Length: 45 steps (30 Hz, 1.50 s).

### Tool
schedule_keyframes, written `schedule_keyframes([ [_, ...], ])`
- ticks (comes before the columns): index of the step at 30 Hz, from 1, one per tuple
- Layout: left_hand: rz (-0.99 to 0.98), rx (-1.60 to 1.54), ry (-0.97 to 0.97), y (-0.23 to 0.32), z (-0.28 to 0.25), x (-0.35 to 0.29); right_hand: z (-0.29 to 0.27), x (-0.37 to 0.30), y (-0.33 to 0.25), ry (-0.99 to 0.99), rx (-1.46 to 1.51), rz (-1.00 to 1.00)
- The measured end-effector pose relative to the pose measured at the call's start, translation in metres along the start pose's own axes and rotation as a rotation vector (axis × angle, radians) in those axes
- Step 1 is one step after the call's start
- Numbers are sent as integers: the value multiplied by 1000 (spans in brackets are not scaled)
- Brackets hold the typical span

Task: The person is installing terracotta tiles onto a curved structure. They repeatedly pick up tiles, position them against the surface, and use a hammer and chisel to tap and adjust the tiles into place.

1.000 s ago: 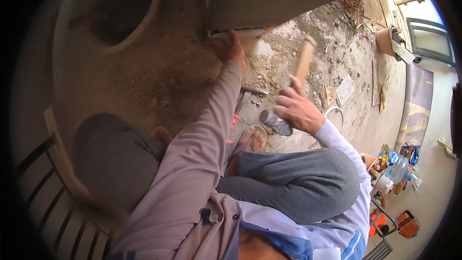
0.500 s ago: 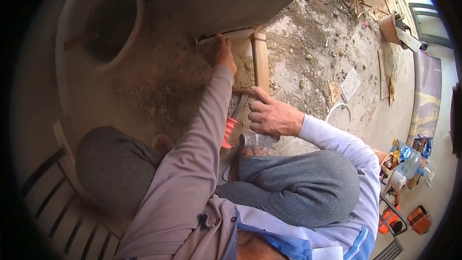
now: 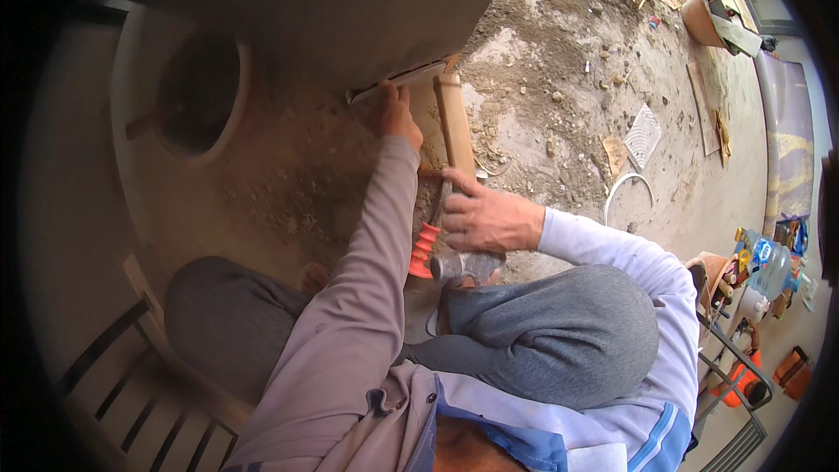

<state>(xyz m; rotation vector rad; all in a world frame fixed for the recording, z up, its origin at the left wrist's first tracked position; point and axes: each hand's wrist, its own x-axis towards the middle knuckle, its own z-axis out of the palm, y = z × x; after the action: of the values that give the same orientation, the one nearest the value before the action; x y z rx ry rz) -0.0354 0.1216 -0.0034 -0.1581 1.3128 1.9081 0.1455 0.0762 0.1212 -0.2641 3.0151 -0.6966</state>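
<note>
R hand (image 3: pixel 489 220), ctr of frame, is wrapped round a wood-handled hammer (image 3: pixel 455 121) near its metal head; handle points up twd the lower edge of a big grey panel (image 3: pixel 350 9), upper ctr, head sits btm, just above the grey-trousered R knee (image 3: pixel 559 341). L hand (image 3: pixel 400 115), just L of ctr, has fingers up at the panel's white edge strip (image 3: pixel 404 80); can't tell if it's pinching it or only touching. Orange-red grip (image 3: pixel 424 251) of another tool shows just L of the hammer head. Dusty, rubble-strewn floor (image 3: pixel 542 131) around; bucket (image 3: pixel 702 19) upper R, clear bottle (image 3: pixel 769 271) mid R.
</note>
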Motion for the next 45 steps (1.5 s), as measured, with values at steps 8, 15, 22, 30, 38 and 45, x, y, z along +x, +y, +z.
schedule_keyframes([
  [8,28,-16,28,1,1,0,0,-1,2,61,-39,24],
  [15,-21,22,49,3,-6,4,7,-36,-18,115,-22,402],
  [22,-80,148,5,13,-1,-8,70,-118,-12,357,-161,1121],
  [30,-70,222,19,22,9,-20,92,-159,24,553,-40,1384],
  [38,-122,215,-4,29,0,-16,89,-160,30,562,71,1448],
  [45,-155,137,-86,31,-7,-7,84,-162,38,533,73,1435],
])
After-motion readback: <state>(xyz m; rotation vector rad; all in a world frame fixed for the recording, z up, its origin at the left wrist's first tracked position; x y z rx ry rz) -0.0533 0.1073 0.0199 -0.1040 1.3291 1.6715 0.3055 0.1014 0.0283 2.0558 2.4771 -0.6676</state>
